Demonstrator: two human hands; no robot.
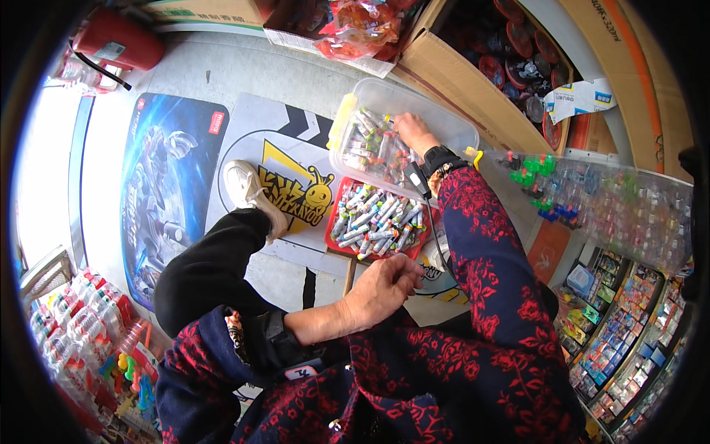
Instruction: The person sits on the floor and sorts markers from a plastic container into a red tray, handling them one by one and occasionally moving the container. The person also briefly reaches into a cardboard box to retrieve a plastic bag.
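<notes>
My right hand point(413, 132) reaches over the rim into a clear plastic storage box point(449, 125), its fingers down at the small tubes inside. Whether it grips one is hidden. Those small wrapped tubes point(371, 141) have coloured ends and lie in a loose heap. Just below the box, partly overlapped by it, a red plastic tray point(334, 225) is heaped with similar silvery tubes point(383, 222). In front of my body, close to the tray's near edge, my left hand point(383, 288) has its fingers curled. No object shows in it, but the inside of the fingers is hidden.
An open cardboard box point(444, 77) of round red-lidded containers stands beyond the storage box. At right are a clear bin point(621, 205) of small colourful items and card-lined shelves point(615, 333). A red fire extinguisher point(119, 39) stands upper left. Packaged toys point(83, 333) lie lower left.
</notes>
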